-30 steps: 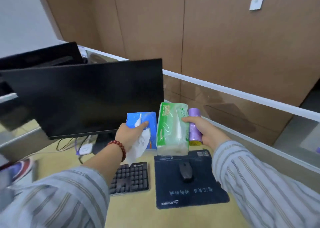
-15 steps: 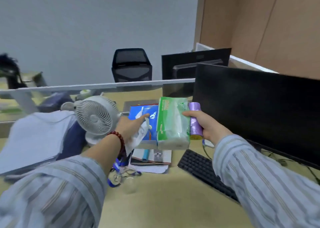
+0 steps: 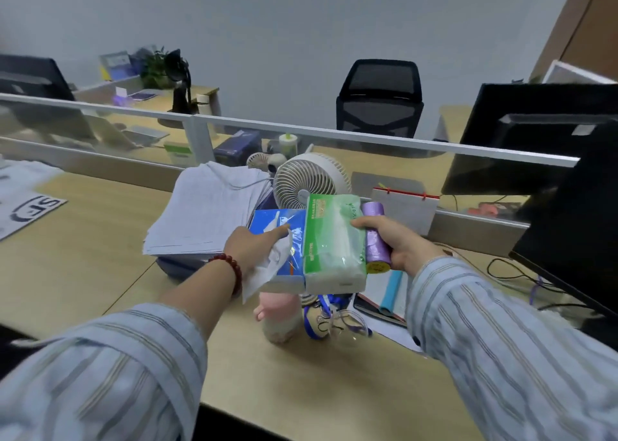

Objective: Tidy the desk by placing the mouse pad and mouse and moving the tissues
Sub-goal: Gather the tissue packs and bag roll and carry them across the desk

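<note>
Both hands carry a bundle in the air above the desk. My left hand (image 3: 252,246) presses the side of a blue tissue box (image 3: 284,239), with a loose white tissue (image 3: 267,271) hanging under the palm. Pressed against the box is a green soft pack of tissues (image 3: 334,239). My right hand (image 3: 398,239) holds that pack together with a purple roll (image 3: 376,239) at its right side. The mouse pad and mouse are out of view.
Below the bundle stand a pink bottle (image 3: 279,313), a blue lanyard with keys (image 3: 324,316) and a notebook with a blue pen (image 3: 388,293). A white fan (image 3: 309,179) and a paper stack (image 3: 210,209) sit behind. A black monitor (image 3: 575,219) stands at right, a glass partition (image 3: 334,139) beyond.
My view has swung left, from the monitor, keyboard and mouse pad to the fan and paper stack. Both hands kept the same hold on the bundle and carried it left.
</note>
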